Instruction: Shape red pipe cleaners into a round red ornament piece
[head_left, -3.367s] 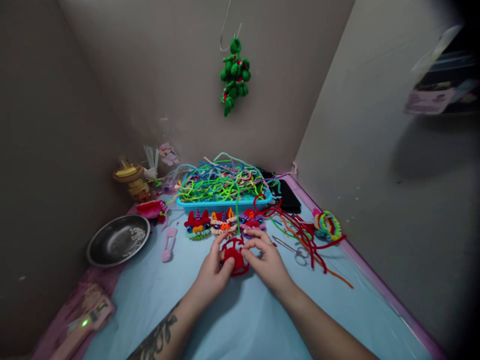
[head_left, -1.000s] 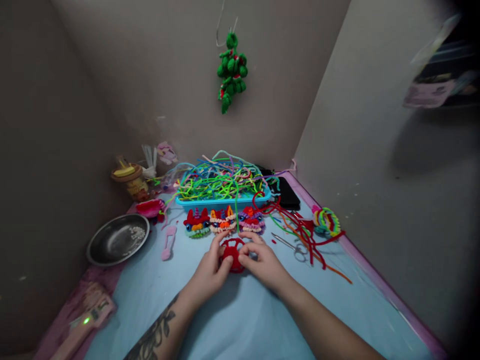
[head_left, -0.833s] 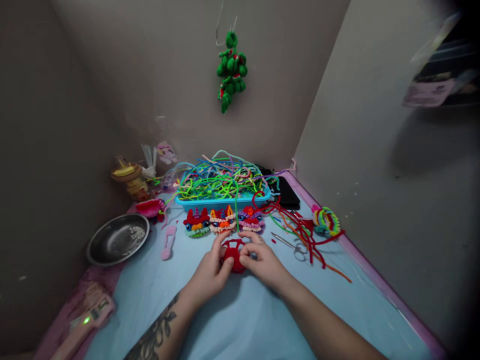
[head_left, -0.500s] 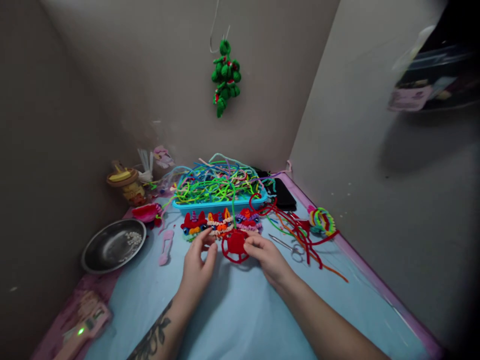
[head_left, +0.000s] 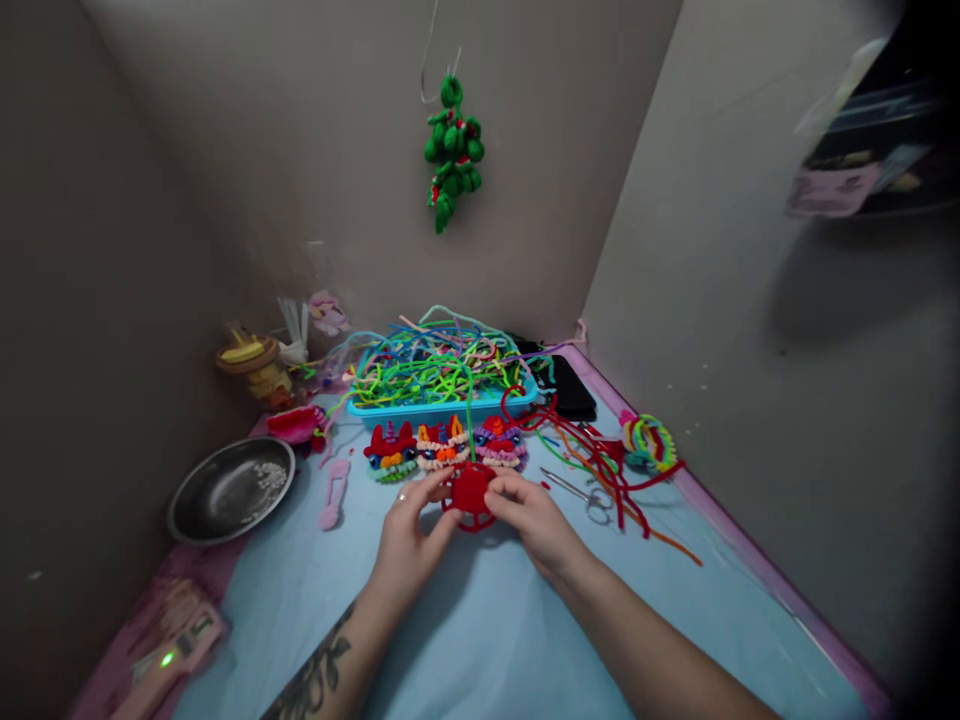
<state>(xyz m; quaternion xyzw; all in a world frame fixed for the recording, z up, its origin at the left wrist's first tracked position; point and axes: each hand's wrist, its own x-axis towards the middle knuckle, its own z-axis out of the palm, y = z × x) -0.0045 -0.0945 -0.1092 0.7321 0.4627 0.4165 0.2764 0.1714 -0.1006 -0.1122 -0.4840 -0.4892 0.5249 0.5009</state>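
Fuzzy red craft piece [head_left: 470, 492], glossy metal bowl [head_left: 229, 488], matt blue tabletop [head_left: 480, 640].

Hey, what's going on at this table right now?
A person's left hand and right hand pinch a small red pipe-cleaner piece between their fingertips, low over the blue table. Just behind it, three colourful pipe-cleaner faces sit in a row in front of a blue tray heaped with loose pipe cleaners. Scissors lie to the right and a metal bowl to the left.
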